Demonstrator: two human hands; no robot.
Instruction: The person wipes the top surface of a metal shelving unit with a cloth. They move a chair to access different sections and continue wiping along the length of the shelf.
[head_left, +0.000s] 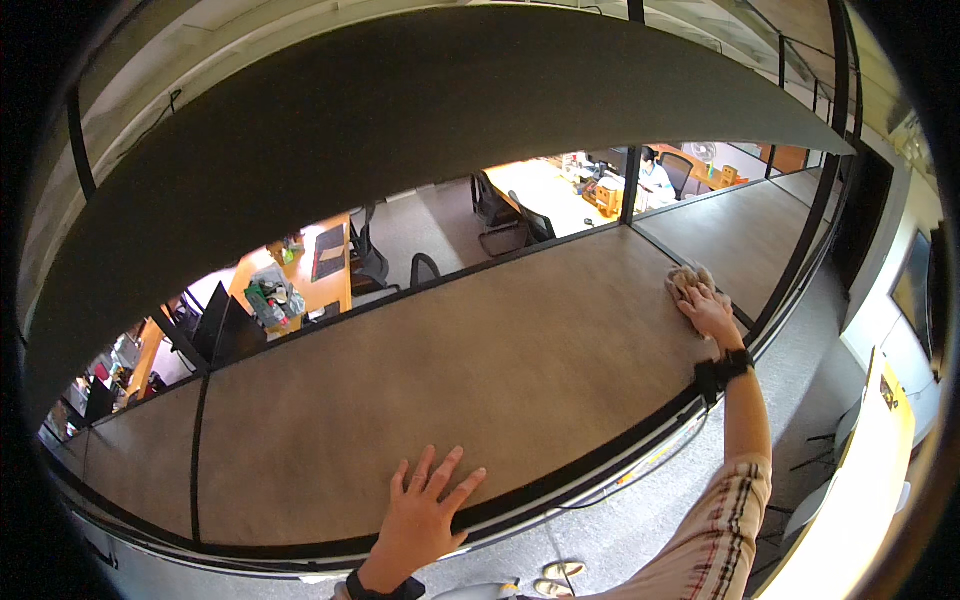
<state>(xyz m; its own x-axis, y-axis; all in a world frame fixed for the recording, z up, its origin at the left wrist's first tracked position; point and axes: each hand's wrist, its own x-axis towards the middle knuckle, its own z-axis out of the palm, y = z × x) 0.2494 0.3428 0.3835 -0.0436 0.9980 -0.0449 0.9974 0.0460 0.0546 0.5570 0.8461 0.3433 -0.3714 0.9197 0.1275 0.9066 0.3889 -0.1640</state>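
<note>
My right hand (706, 309) is stretched out to the far right with a crumpled grey-brown cloth (688, 279) under its fingers. Both lie at the right end of a brown shelf panel (450, 360), beside the black strip dividing it from the adjoining panel (727, 225). My left hand (429, 506) rests with spread fingers on the panel's near edge and holds nothing. A black band circles each wrist.
A wide dark panel (450, 82) hangs above the shelf. Black metal posts (631, 187) rise at its far edge. Beyond are desks (330, 262), office chairs (536, 217) and a seated person (655, 180). A long table (862, 480) stands at right.
</note>
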